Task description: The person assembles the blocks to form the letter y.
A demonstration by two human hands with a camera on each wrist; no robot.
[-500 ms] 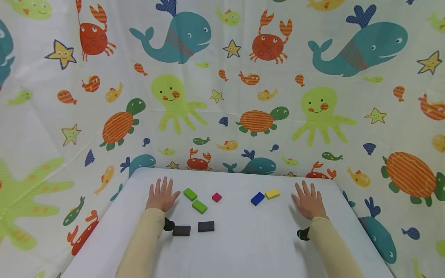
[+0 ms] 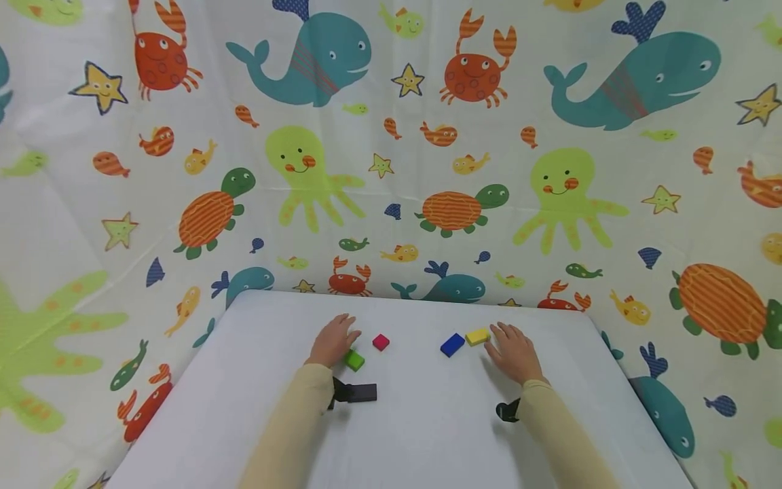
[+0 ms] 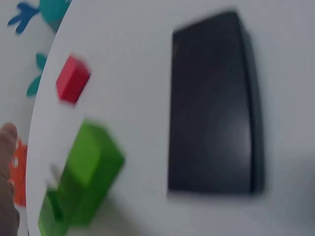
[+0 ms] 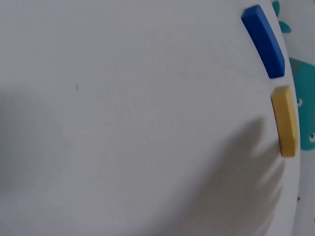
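Observation:
In the head view my left hand (image 2: 332, 341) hovers over the left part of the table, fingers loosely bent and holding nothing. A green block (image 2: 354, 360) shows just under its thumb side; the other green block is hidden by the hand there, but both appear in the left wrist view, the nearer green block (image 3: 91, 167) and the farther green block (image 3: 50, 216). My right hand (image 2: 515, 353) has relaxed fingers, with its fingertips at the right end of the yellow block (image 2: 477, 337). Left of that lies a blue block (image 2: 453, 345). A red block (image 2: 381, 342) sits between the hands.
A black block (image 2: 364, 392) lies beside the left wrist camera (image 2: 339, 392); a second black block is hidden behind the left forearm. The white table (image 2: 421, 435) ends at a curtain (image 2: 391, 183) printed with sea animals.
My left hand has moved right, from beside the green blocks to over them. The right hand has shifted left to the yellow block. Fingers of both hands, spread before, are now more bent.

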